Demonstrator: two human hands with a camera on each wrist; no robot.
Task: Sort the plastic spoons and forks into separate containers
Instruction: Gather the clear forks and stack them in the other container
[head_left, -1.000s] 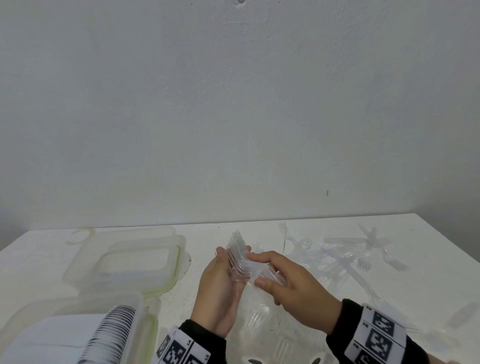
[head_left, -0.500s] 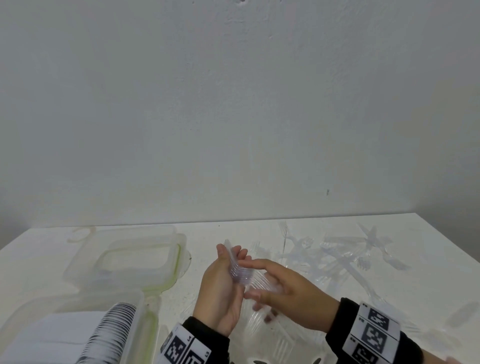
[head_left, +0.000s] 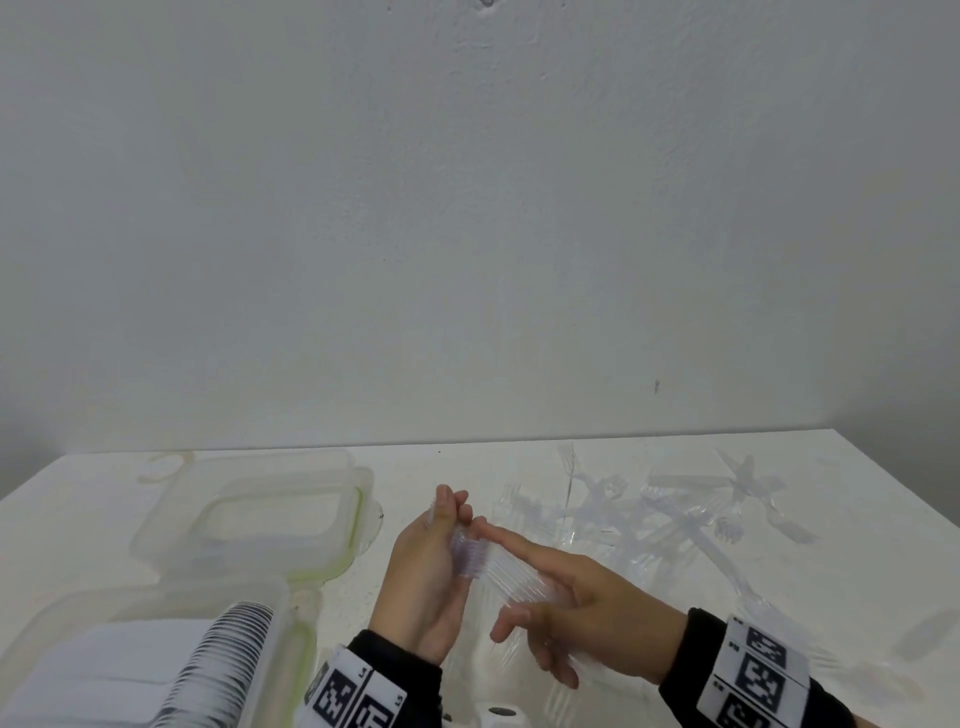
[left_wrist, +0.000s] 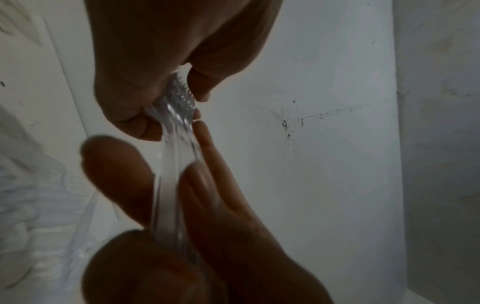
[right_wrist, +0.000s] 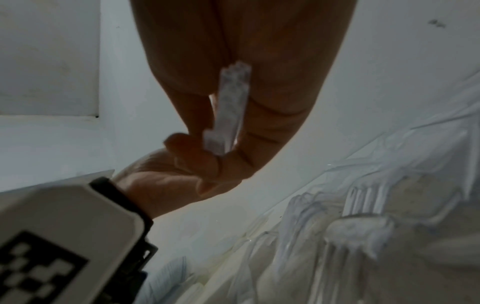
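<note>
Left hand (head_left: 423, 571) is gripping the tine end of a nested fork stack (head_left: 480, 561) while the right hand (head_left: 566, 608), fingers curled around the handles, is squaring it, apparently for tidy placement in a container.

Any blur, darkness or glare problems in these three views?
Head view: evenly lit, stack of forks slightly motion-blurred, loose forks faint against white table. Left wrist: hands dark, backlit. Right wrist: hands dim, soft focus throughout.

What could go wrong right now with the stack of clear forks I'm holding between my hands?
The fork stack is held only at its ends, tines in the left hand, handles in the right hand; it may fan apart and spill. Dropped forks could blend into the loose clear cutlery on the table.
</note>
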